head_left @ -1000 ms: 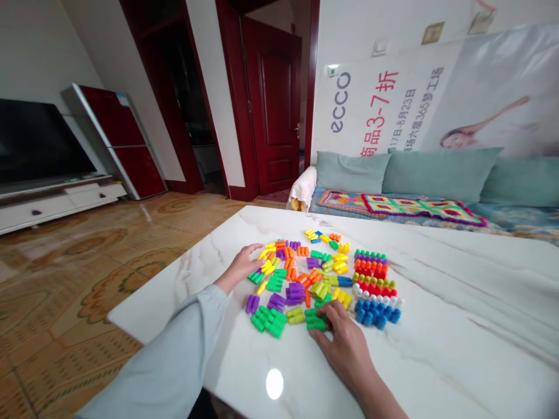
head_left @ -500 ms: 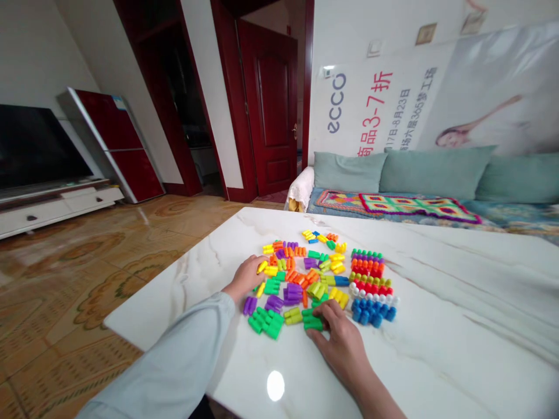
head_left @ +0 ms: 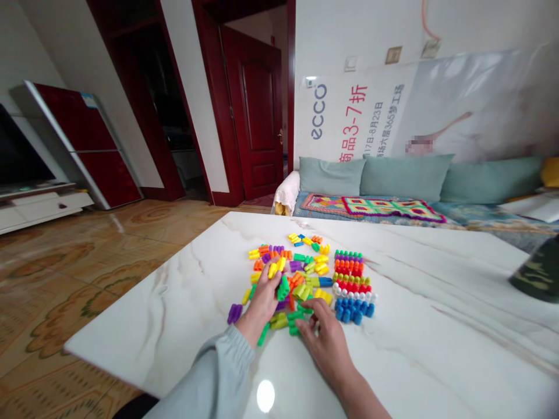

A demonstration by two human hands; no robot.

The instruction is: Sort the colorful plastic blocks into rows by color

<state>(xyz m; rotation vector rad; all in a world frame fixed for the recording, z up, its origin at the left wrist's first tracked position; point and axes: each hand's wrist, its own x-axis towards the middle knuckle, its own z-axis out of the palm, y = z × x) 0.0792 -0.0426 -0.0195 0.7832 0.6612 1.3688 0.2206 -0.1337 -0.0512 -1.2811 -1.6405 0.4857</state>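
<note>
Loose interlocking blocks lie on a white marbled table [head_left: 414,361], seen from behind two bare hands. The left hand [head_left: 261,302] has its fingers half curled around a yellow block [head_left: 273,270], raised over the left of the heap; a green block [head_left: 283,288] stands at its thumb, though whether it is gripped too cannot be told. The right hand [head_left: 326,337], thumb and index finger parted, meets the right end of the near green block [head_left: 294,318]; a firm hold cannot be confirmed. The step in hand appears to be gathering blocks by colour or shape; the next move seems to call for a steady left grip and a free place to set or join the yellow piece. Count: two hands; one purple block [head_left: 234,313] at the near left edge; one blue block [head_left: 325,281] meeting an olive block [head_left: 312,281] end to end; one group of assembled rows [head_left: 351,285] at right; three cushions [head_left: 332,176] beyond. The remaining blocks overlap too much to count.
</note>
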